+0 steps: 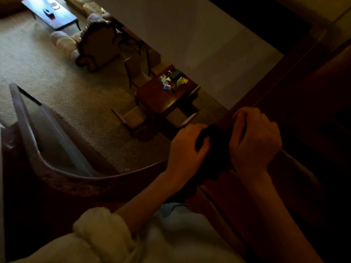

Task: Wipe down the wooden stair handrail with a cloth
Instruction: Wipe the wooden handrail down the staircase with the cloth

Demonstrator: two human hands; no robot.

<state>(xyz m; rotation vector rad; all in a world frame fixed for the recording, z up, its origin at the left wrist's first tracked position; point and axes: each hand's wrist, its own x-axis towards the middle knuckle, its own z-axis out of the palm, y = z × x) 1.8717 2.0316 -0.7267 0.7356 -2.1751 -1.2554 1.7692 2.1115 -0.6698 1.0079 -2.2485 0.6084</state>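
A dark cloth (216, 149) is bunched between both hands in dim light. My left hand (187, 150) grips its left side with curled fingers. My right hand (254, 141) is closed round its right side, knuckles up. The cloth sits over the dark wooden handrail (281, 86), which runs diagonally from the upper right down toward the hands. A curved section of wooden rail (62, 173) sweeps round at the lower left. How much cloth touches the rail is lost in shadow.
Far below lies a carpeted room with a wooden table (163, 97) holding small items, chairs (133, 118) around it, an ornate armchair (96, 48) and a low coffee table (51, 14). A pale wall (199, 44) drops beside the rail.
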